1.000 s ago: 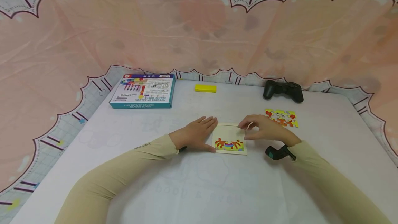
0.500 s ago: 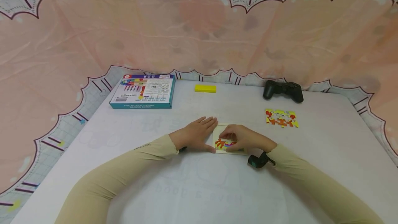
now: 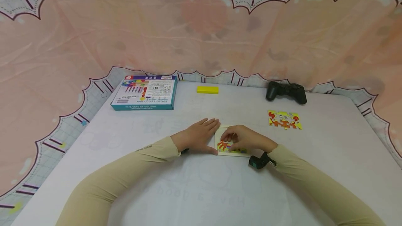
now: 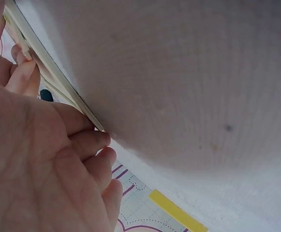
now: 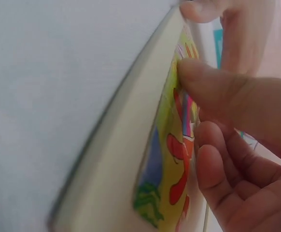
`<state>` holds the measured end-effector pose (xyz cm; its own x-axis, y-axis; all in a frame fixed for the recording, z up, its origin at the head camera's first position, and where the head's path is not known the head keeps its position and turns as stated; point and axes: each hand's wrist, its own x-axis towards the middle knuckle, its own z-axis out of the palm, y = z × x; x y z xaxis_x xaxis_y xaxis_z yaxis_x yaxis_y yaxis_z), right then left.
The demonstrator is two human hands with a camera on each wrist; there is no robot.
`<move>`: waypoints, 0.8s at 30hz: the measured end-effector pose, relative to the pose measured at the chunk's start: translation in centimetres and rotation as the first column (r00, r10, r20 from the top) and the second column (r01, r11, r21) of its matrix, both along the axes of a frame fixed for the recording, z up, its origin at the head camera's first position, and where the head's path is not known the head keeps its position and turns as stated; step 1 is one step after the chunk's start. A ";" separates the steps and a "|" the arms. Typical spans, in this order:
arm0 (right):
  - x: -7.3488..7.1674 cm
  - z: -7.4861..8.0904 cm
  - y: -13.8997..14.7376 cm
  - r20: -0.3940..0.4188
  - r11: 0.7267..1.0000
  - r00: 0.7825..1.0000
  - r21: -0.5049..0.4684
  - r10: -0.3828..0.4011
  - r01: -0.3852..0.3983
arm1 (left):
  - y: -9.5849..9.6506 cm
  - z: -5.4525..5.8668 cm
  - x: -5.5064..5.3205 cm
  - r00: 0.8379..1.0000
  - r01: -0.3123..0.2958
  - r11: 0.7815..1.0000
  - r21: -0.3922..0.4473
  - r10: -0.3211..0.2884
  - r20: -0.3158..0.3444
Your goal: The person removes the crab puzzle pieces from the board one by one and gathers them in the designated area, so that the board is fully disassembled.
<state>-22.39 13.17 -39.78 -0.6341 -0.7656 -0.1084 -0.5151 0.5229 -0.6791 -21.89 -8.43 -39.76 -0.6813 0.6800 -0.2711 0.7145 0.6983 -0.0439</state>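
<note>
A shallow wooden puzzle tray (image 3: 232,154) lies on the table, its lower part filled with jigsaw pieces (image 5: 174,159) in yellow, orange and blue. My left hand (image 3: 201,135) rests flat with fingers outstretched along the tray's left side, thumb at the near corner. Over the middle of the tray, my right hand (image 3: 246,138) has its thumb and bent fingers at a puzzle piece (image 5: 188,118) and pinches it. The hand itself hides much of that piece. In the left wrist view, the right fingertips (image 4: 27,72) meet close above the tray.
Joined puzzle pieces (image 3: 284,119) lie to the right of the tray, and behind them a black game controller (image 3: 285,92). A yellow block (image 3: 207,90) and a flat bead-set box (image 3: 144,93) sit toward the table's back edge, before a patterned cloth.
My right hand has moved left from the tray's right edge onto the pieces in it, then shifted only slightly. My left hand has stayed in place.
</note>
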 end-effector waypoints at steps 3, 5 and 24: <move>-0.1 0.0 0.0 0.021 1.000 1.000 -0.015 -0.005 0.005 | 0.0 0.1 0.1 1.000 -0.001 1.000 0.001 0.001 0.002; -0.1 0.1 -0.1 0.029 1.000 1.000 -0.022 -0.009 0.009 | 0.0 0.1 0.1 1.000 -0.002 1.000 0.003 0.002 0.002; -0.1 0.0 -0.7 0.027 0.999 0.999 -0.026 -0.037 0.037 | 0.0 -0.1 0.0 1.000 -0.001 1.000 0.000 0.001 -0.002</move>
